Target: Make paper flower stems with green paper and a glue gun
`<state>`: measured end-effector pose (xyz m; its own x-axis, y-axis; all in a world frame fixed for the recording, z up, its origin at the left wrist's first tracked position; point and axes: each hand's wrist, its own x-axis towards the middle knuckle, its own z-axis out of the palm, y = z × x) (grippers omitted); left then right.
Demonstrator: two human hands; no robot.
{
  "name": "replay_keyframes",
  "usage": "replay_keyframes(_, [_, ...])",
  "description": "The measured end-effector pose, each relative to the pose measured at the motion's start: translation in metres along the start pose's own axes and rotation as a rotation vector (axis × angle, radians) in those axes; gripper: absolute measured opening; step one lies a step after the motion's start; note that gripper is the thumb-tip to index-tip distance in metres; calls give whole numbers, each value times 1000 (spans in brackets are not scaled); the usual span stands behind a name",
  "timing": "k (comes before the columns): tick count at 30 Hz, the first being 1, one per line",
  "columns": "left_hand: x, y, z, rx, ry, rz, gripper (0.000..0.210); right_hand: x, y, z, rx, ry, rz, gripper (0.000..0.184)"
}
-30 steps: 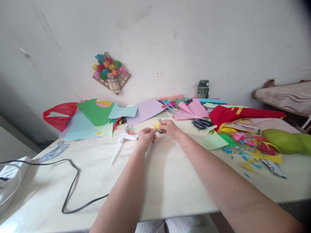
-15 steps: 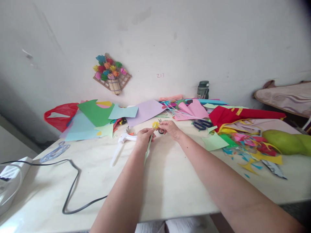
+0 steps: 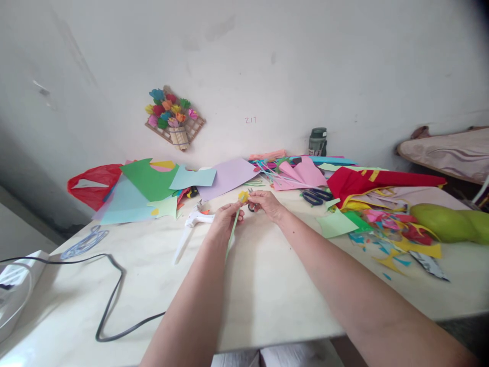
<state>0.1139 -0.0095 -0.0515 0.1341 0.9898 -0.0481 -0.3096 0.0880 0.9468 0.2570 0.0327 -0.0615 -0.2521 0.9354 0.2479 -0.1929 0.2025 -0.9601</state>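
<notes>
Pinching with both hands, we have a small yellow piece that looks like paper (image 3: pixel 243 195) right between our fingertips, out in front of us over the pale, smooth table (image 3: pixel 286 285). Our left hand (image 3: pixel 228 216) is closed around the top of a long, thin, pale green stem (image 3: pixel 231 233), which slants down beside our left arm. Our right hand (image 3: pixel 267 205) pinches the right side of the yellow piece with its thumb and finger tips. We cannot tell if the stem and the yellow piece are joined, because our fingers hide that spot.

To do this well, we should hold the stem firm with the left hand and let only the right finger tips do the small moves. The yellow piece is likely thin, so a soft pinch is best; a hard squeeze could bend or tear it. A twisting stem could pull it crooked.

We must watch what is near, too. A white plastic glue gun (image 3: pixel 199 219) lies just beside our left hand, and its tip might be hot. Small scissors with silver blades (image 3: pixel 250 191) lie just behind our right fingers, so we should mind the points.
</notes>
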Motion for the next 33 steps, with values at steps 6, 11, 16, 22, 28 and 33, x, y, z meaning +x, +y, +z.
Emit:
replay_keyframes(6, [3, -4, -2, 213, 97, 123, 30, 1, 0, 0, -44, 32, 10, 18])
replay_keyframes(11, [3, -4, -2, 226, 71, 136, 31, 2, 2, -1, -60, 37, 5, 18])
replay_keyframes(16, [5, -5, -4, 232, 53, 135, 30, 4, 4, -1, -89, 48, -2, 19])
replay_keyframes(22, [6, -7, -6, 221, 19, 142, 30, 5, 6, -1, -106, 62, -14, 21])
replay_keyframes(28, [6, -5, -4, 218, 40, 120, 28, 5, 7, 1, -120, 62, -29, 20])
replay_keyframes(33, [6, -6, -3, 215, 63, 109, 28, 4, 6, 3, -115, 66, -23, 19])
